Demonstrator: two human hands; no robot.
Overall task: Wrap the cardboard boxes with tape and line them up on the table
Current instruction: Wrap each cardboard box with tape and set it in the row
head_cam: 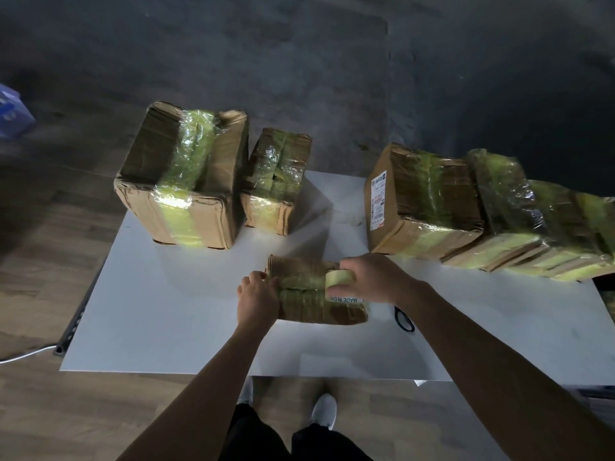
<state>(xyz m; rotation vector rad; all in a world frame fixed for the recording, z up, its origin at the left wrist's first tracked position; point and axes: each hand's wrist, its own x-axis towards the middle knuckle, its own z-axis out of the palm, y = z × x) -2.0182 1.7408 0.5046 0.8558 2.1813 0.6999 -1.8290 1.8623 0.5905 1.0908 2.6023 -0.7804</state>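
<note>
On the white tabletop (166, 311) a small cardboard box (316, 301) lies in front of the person. The left hand (258, 299) grips its left end, and the right hand (366, 277) holds a tape roll (339, 278) on top. Taped boxes (186, 181) stand behind.

A small black ring (404, 321) lies on the white bench (166, 311). The floor (83, 417) is brown wood, with a thin white cable (25, 356) at the left. A blurry blue thing (11, 111) sits far left. A white shoe (324, 410) and black trousers (256, 434) show at the bottom.
</note>
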